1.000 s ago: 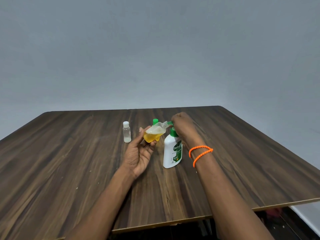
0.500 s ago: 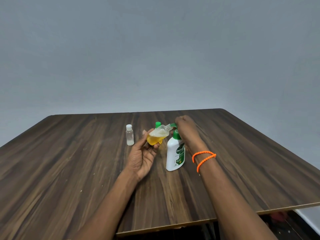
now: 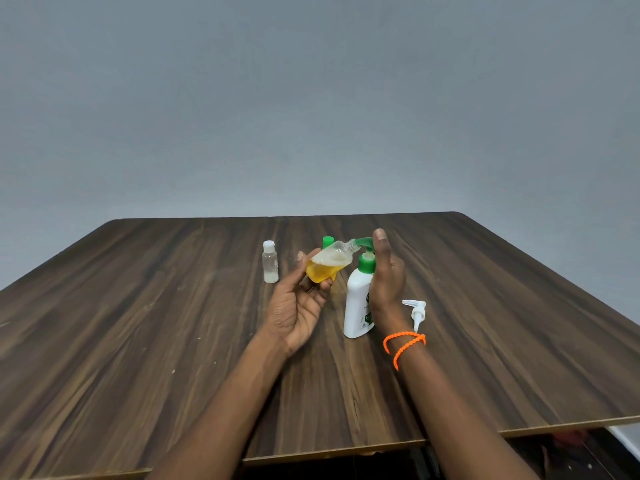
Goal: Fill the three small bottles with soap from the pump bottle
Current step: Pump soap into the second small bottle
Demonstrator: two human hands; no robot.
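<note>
- Nearest the viewer, two bare forearms reach out over the dark wood-grain counter (image 3: 138, 341); an orange beaded bracelet (image 3: 403, 344) loops twice round the right wrist.
- The left hand (image 3: 296, 303) is turned palm up, and its fingers and thumb curl round a small clear bottle (image 3: 329, 265), gripping it. The bottle is tilted with its open neck pointing right, and holds yellow-orange soap in its lower part with pale foam above.
- Just right of that hand, the white pump bottle (image 3: 358, 306) stands upright on the counter, with a green collar and green pump head.
- The right hand (image 3: 386, 275) stands edge-on against the pump bottle's right side, fingers straight and relaxed; the tip of one finger rests at the pump head. It grasps nothing.
- The tilted bottle's neck sits right at the green spout (image 3: 362, 242) of the pump.
- A small white pump top (image 3: 415, 311) lies on the counter just right of the right wrist.
- Farther back on the left, a second small clear bottle (image 3: 269, 262) stands upright with a white cap, apart from the hands.
- A green cap (image 3: 327, 241) shows behind the held bottle; what it sits on is hidden.
- A plain grey wall (image 3: 311, 98) rises beyond the counter.
</note>
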